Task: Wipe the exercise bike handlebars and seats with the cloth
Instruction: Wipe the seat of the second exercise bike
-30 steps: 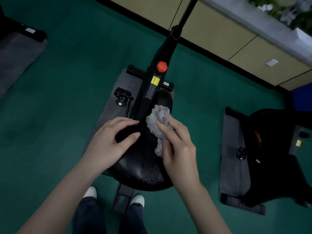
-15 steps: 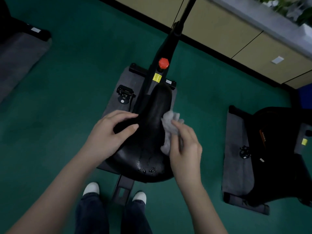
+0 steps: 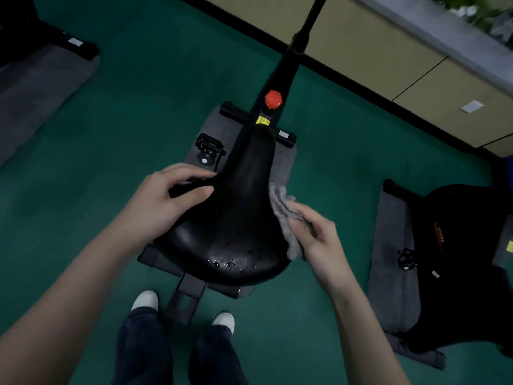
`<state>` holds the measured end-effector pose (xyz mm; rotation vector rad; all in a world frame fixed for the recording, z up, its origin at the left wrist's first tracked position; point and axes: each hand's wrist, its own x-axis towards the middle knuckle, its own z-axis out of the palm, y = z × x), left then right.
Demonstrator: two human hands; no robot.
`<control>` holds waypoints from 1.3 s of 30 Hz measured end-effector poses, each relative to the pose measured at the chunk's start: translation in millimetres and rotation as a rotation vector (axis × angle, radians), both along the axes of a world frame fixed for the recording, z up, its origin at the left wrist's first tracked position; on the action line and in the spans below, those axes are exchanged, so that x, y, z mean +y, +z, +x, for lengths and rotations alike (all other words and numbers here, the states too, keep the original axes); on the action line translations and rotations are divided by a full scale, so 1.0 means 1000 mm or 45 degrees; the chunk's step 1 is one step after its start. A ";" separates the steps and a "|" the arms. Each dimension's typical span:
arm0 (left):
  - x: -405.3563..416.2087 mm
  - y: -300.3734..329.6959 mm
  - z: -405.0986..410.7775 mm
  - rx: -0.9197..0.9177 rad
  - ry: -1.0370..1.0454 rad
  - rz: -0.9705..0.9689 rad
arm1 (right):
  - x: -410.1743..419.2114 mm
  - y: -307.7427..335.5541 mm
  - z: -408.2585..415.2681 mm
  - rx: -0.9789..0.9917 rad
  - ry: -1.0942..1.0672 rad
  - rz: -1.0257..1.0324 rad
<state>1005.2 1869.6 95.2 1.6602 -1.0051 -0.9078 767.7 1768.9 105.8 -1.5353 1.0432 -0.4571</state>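
From the head view, the person stands behind the black seat [image 3: 236, 218] of an exercise bike, looking straight down. The left hand [image 3: 163, 201] wraps its grip around the seat's left edge, thumb on top, steadying it. The right hand [image 3: 319, 240] grasps the grey cloth [image 3: 283, 215] and presses it against the seat's right flank. Pale specks [image 3: 227, 263] show near the rear of the seat top. To do this step well, the cloth should probably follow the side curve down to the rear rim, then cross those specks, while the left hand braces. A red knob [image 3: 273, 99] sits on the frame ahead.
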 end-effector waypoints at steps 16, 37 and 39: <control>0.003 0.007 -0.007 0.087 0.116 0.090 | 0.080 -0.041 -0.007 -0.240 -0.807 0.125; 0.084 -0.019 0.011 0.285 -0.107 -0.038 | 0.099 -0.039 0.049 -0.455 -1.430 -0.243; 0.083 -0.026 0.015 0.220 -0.148 -0.015 | 0.104 -0.043 0.056 -0.715 -1.561 0.055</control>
